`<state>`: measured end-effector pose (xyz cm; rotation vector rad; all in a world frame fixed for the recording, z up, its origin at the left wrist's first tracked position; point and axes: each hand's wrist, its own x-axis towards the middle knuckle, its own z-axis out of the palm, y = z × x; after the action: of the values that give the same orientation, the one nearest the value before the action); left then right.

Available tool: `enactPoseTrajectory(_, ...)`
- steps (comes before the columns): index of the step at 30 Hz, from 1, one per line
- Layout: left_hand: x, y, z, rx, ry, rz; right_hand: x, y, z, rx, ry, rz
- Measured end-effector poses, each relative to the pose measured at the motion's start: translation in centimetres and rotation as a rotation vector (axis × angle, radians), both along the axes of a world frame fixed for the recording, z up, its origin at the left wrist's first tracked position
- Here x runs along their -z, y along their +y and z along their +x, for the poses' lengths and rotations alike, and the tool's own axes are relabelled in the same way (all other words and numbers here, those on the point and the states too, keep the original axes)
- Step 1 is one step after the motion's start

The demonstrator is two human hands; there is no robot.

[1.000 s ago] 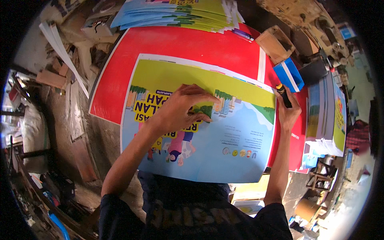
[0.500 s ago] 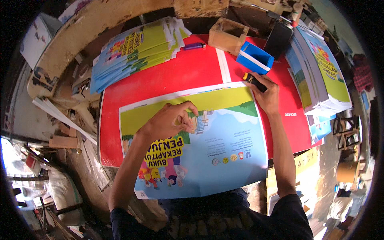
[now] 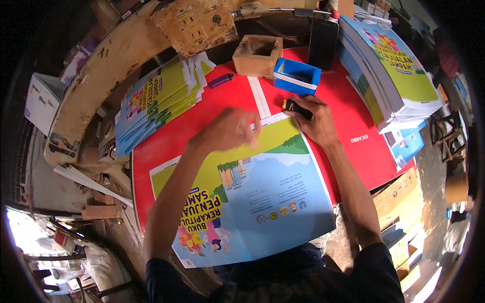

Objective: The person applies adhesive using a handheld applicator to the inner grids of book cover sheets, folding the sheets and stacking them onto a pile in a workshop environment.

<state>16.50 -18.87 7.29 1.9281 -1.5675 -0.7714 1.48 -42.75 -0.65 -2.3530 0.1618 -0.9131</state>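
Where the right hand [image 3: 314, 121] rests, blue tray [image 3: 296, 77] (contents unclear) beside wooden box [image 3: 257, 55].

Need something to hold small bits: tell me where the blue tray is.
Head view, upper middle: the blue tray sits on the red mat, right of the wooden box, just above the right hand.

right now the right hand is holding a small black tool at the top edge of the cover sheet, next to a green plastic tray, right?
Not quite: the plastic tray is blue, not green, as the head view shows. The right hand does hold a small black tool at the top edge of the cover sheet.
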Motion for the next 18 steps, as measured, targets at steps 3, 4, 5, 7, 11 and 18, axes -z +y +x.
enactPoseTrajectory(3,-1.4,-7.9,-0.4,-0.292,-0.194,-0.59,0.2,-0.5,-0.3,0.009,-0.014,0.0)
enactPoseTrajectory(4,-1.9,-10.1,-0.1,-0.357,-0.092,-0.625,0.1,-0.2,-0.1,0.003,-0.019,-0.011)
enactPoseTrajectory(5,-2.3,-12.4,0.3,-0.412,0.021,-0.664,0.2,-0.2,-0.1,0.007,-0.026,-0.021)
enactPoseTrajectory(7,-1.6,-15.0,2.5,-0.404,-0.079,-0.655,-0.3,0.4,0.1,-0.02,-0.04,-0.008)
enactPoseTrajectory(11,-0.6,-15.8,4.8,-0.379,-0.287,-0.563,0.0,0.8,0.7,-0.046,-0.086,-0.013)
enactPoseTrajectory(18,-0.1,-4.7,-4.9,-0.403,-0.528,-0.515,0.1,-0.8,-0.7,0.11,-0.05,0.065)
